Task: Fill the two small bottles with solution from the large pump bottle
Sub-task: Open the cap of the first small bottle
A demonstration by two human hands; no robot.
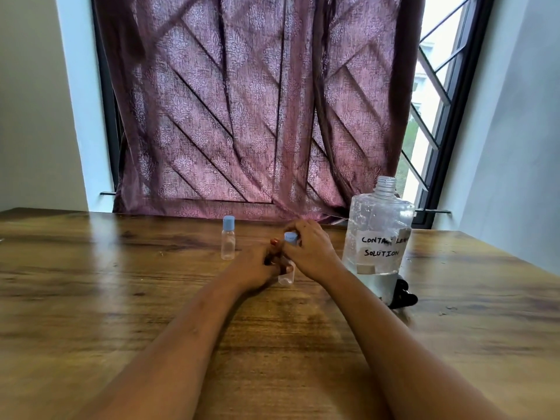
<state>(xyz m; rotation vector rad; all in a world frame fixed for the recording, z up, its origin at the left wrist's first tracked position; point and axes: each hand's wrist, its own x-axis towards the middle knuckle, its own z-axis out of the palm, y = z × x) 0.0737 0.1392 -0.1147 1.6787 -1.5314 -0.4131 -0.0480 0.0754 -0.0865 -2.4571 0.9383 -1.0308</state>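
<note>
1. A near small bottle (286,277) is set with its base on the wooden table (121,298), near the middle, and is held between both hands.
2. Its clear body is gripped by the left hand (260,266), the fingers being curled round it. Only the lowest part of the bottle is seen below the hand.
3. Its blue cap (291,237) is grasped from above by the right hand (310,250), with thumb and fingers curled round it. Whether the cap is tight or loosened cannot be told.
4. A far small bottle (228,242) is stood upright to the left of the hands and a little farther back. It is apart from them, untouched and capped in blue. Its contents cannot be made out.
5. The large bottle (378,234) is placed upright just beside the right hand, on its right. Its threaded neck is open at the top. A handwritten label (382,247) reading "SOLUTION" on its lower line is stuck to the front, and clear liquid is seen in the lower part.
6. A black pump (404,295) is laid on the table at the base of the large bottle, partly hidden behind it.
7. Behind the table, a purple patterned curtain (242,116) is hung over a barred window (436,86).
</note>
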